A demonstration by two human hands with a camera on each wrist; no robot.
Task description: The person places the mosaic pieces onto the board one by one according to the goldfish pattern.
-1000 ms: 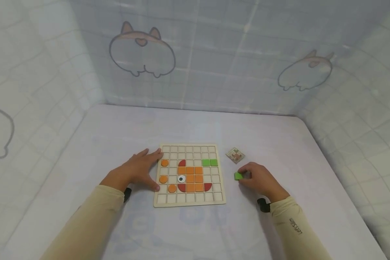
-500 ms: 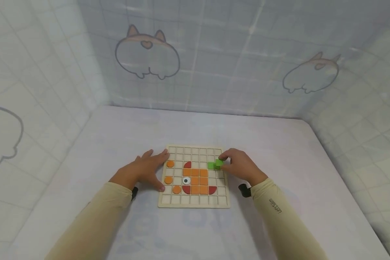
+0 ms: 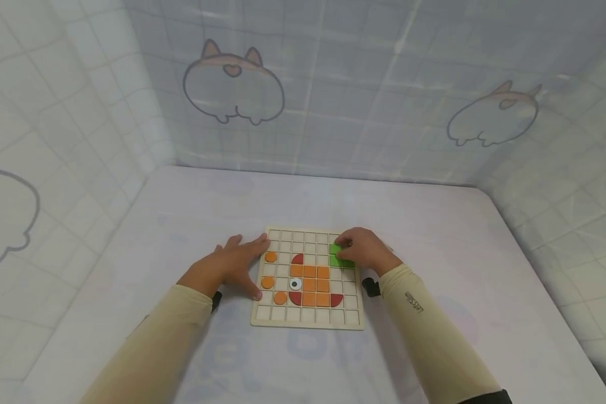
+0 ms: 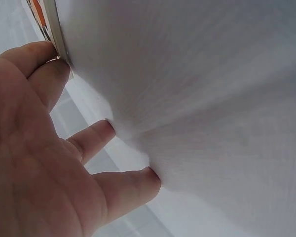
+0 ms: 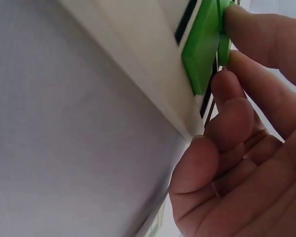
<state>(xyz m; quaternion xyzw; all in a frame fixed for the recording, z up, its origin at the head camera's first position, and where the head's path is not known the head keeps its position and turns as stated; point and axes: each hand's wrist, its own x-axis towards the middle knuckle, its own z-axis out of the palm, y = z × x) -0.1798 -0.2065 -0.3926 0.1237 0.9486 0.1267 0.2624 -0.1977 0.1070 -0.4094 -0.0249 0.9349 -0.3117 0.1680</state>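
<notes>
A wooden grid board (image 3: 293,316) lies on the table between both hands. My left hand (image 3: 232,267) has its fingers spread, with thumb and a fingertip touching the board's left edge. In the left wrist view, two other fingertips press the cloth beside it. Thumb and forefinger of my right hand (image 3: 366,249) pinch a green square tile (image 3: 335,248) at the board's upper right. Just below it sit two more green tiles (image 3: 335,260), the right one partly covered by the hand. In the right wrist view, a green tile (image 5: 202,54) stands close to the curled fingers.
Orange square tiles (image 3: 309,285), red quarter-round tiles (image 3: 336,300) and a white eye disc (image 3: 295,284) fill the board's middle. Orange discs (image 3: 267,282) lie along its left side. A small patterned card (image 5: 159,221) is mostly hidden behind my right hand. Tiled-pattern walls enclose the table.
My right hand has carried a green tile from the table, right of the board, leftward onto its upper right cells. The left hand has stayed at the board's edge; the view has shifted slightly.
</notes>
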